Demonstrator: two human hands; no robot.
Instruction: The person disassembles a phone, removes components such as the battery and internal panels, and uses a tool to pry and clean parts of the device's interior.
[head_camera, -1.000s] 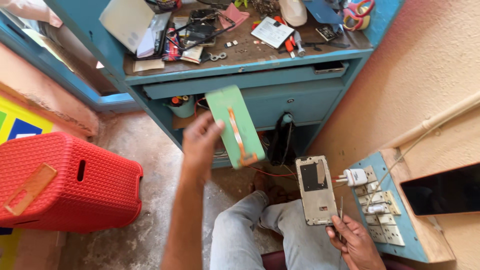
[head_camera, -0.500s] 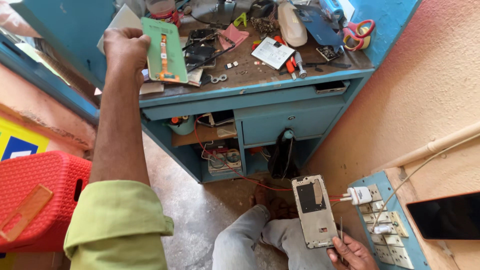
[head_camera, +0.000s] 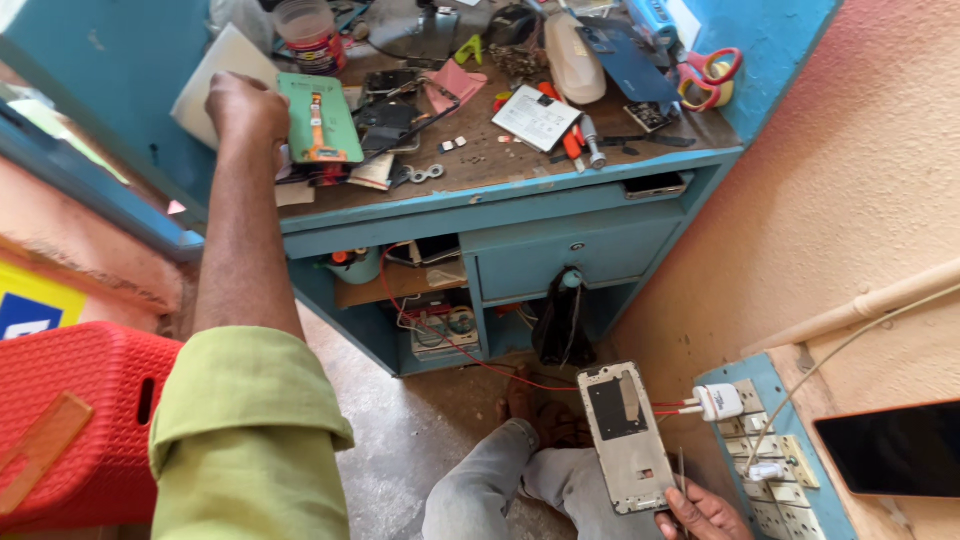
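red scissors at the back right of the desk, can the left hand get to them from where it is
Probably yes. The left hand is already up on the blue desk, holding a green phone panel. The red scissors lie across the clutter at the far corner, nothing standing between, but the hand is occupied.

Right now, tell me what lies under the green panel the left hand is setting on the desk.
Under the green panel, held by the left hand, show white papers and dark phone parts on the blue desk. Whatever lies directly beneath is covered.

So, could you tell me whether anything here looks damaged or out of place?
The phone frame in the right hand is stripped, with open cut-outs. The blue desk is strewn with loose parts, where the left hand holds a green panel.
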